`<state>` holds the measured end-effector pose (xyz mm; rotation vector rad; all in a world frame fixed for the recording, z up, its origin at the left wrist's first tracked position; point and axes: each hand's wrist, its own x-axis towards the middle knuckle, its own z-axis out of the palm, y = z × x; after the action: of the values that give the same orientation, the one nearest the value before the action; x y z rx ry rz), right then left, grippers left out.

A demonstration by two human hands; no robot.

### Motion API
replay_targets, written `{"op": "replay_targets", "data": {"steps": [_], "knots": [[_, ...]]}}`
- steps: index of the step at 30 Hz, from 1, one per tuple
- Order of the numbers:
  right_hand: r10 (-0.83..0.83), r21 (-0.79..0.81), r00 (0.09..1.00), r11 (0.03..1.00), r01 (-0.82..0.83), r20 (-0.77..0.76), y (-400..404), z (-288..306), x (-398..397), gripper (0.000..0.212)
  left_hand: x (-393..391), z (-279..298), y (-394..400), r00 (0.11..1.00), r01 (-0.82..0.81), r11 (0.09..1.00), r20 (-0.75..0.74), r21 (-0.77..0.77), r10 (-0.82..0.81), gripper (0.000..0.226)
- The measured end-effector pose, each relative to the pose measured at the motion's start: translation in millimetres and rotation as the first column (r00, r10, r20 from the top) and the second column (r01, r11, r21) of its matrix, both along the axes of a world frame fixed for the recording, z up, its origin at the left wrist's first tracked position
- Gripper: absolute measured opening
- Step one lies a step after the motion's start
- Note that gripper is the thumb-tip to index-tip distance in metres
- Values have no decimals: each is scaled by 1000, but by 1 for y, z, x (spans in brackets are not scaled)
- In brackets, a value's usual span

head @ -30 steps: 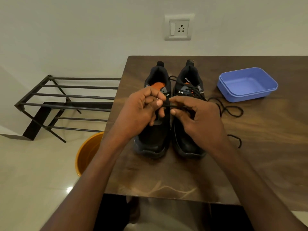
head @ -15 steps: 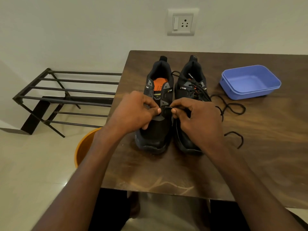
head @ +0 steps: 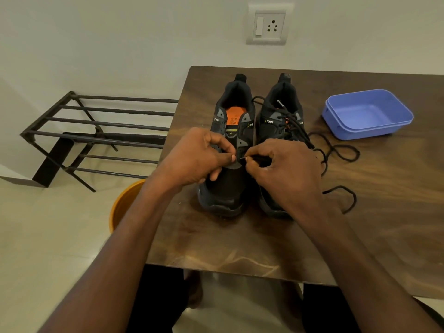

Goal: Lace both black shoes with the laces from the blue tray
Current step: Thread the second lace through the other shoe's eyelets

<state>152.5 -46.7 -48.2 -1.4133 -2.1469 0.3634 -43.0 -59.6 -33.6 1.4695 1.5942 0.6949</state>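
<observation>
Two black shoes stand side by side on the wooden table (head: 372,224), toes toward me. The left shoe (head: 230,188) shows an orange insole and no lace in its upper eyelets. The right shoe (head: 276,121) has a black lace threaded through it. My right hand (head: 286,174) pinches the tip of a black lace (head: 336,150) at the left shoe's lowest right eyelet. My left hand (head: 194,159) grips the left shoe's eyelet flap. The lace trails in loops over the table to the right. The blue tray (head: 370,114) sits empty at the back right.
A black metal rack (head: 96,135) stands on the floor to the left of the table. An orange bucket (head: 122,207) sits on the floor at the table's left edge. A wall socket (head: 268,25) is above the table.
Both hands have dropped from above the shoes onto the left shoe's lower eyelets. The lace tip now points at the eyelet.
</observation>
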Motion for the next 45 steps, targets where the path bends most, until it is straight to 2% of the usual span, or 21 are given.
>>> {"op": "replay_targets", "data": {"steps": [8, 11, 15, 17, 21, 24, 27, 30, 32, 35, 36, 38, 40, 42, 43, 44, 45], "knots": [[49, -55, 981, 998, -39, 186, 1, 0, -6, 22, 0, -4, 1, 1000, -8, 1000, -17, 20, 9, 5], [48, -56, 986, 998, -39, 160, 0, -1, -4, 23, 1, -5, 2, 998, 3, 999, -69, 50, 1, 7], [-88, -58, 995, 994, 90, 39, -3, -4, -12, 17, 2, -3, 2, 997, 40, 998, -70, 39, -38, 11], [-112, -56, 992, 992, 115, 56, -6, -4, -16, 15, 1, -3, 1, 993, 69, 997, -96, 29, -66, 13], [-55, -31, 994, 998, 58, 96, -8, -3, -14, 16, 2, -5, 4, 980, 112, 993, -172, 31, -105, 10], [-25, -30, 994, 999, 29, 109, -10, -2, -15, 29, 4, -5, 6, 970, 134, 991, -210, 28, -126, 11], [7, -81, 983, 997, 8, 183, -15, 0, -18, 64, 6, -3, 5, 939, 163, 984, -318, 69, -133, 8], [3, -71, 968, 997, 16, 250, -13, 2, -18, 65, 4, 0, 5, 901, 194, 977, -409, 85, -143, 9], [-4, -89, 962, 996, 30, 274, -13, 5, -16, 62, -1, 4, 3, 900, 176, 980, -419, 96, -120, 8], [-9, -127, 963, 991, 45, 268, -13, 9, -14, 60, -14, 15, -2, 938, 69, 975, -346, 213, 9, 7], [-8, -131, 964, 990, 44, 266, -13, 10, -14, 58, -22, 17, -3, 958, 4, 960, -275, 279, 76, 9], [-22, -131, 961, 990, 60, 277, -13, 11, -14, 56, -37, 22, -7, 980, -163, 907, -42, 389, 194, 14], [-43, -84, 958, 994, 69, 284, -13, 9, -16, 57, -41, 24, -9, 968, -251, 875, 132, 414, 215, 18], [-24, 0, 977, 1000, 24, 210, -14, 5, -18, 60, -30, 23, -10, 978, -183, 912, 161, 367, 132, 18], [25, 31, 994, 999, -28, 104, -13, 3, -20, 60, -24, 23, -9, 990, -110, 929, 127, 353, 69, 17], [82, 30, 994, 996, -80, -74, -13, 0, -21, 57, -17, 23, -9, 996, -36, 934, 84, 354, 6, 16], [115, -2, 955, 993, -120, -274, -12, 0, -23, 47, -13, 23, -8, 998, 16, 927, 53, 374, -39, 15]]}}
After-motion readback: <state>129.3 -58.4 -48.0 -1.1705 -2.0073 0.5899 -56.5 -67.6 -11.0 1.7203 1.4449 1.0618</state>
